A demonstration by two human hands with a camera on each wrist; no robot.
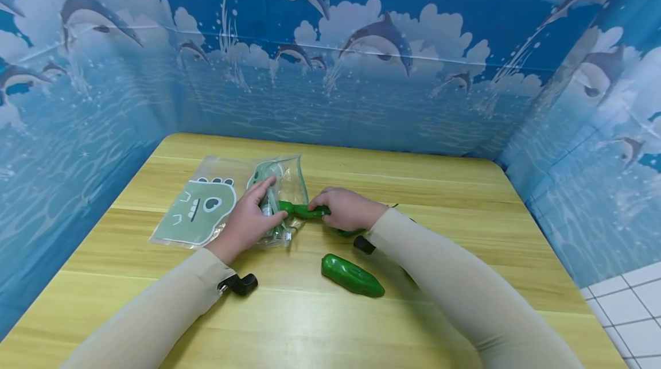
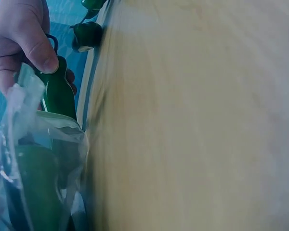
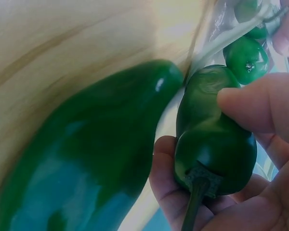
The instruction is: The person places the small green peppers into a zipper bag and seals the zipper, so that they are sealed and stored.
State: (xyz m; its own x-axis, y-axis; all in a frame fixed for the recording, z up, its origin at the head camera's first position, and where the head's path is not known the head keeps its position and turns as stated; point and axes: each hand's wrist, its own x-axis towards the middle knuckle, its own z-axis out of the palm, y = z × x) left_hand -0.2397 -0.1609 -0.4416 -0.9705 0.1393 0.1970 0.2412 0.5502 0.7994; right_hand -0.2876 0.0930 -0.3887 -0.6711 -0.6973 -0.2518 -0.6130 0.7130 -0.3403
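Observation:
My left hand (image 1: 250, 221) holds the mouth of a clear zip bag (image 1: 296, 177) with a green print, thumb and fingers on its rim. Inside the bag are green peppers (image 3: 246, 60), blurred by the plastic. My right hand (image 1: 352, 208) grips another long green pepper (image 3: 216, 149) near its stem end, thumb on one side and fingers on the other. That pepper's far end is at the bag's mouth, its stem pointing away from the bag. A large glossy green pepper (image 1: 352, 275) lies on the table nearer me.
A flat clear bag with a green monster-face print (image 1: 198, 213) lies left of the left hand. More green peppers (image 2: 86, 36) lie beyond the right hand, partly hidden by it in the head view. A dolphin-print curtain (image 1: 330, 99) surrounds the wooden table (image 1: 439, 185).

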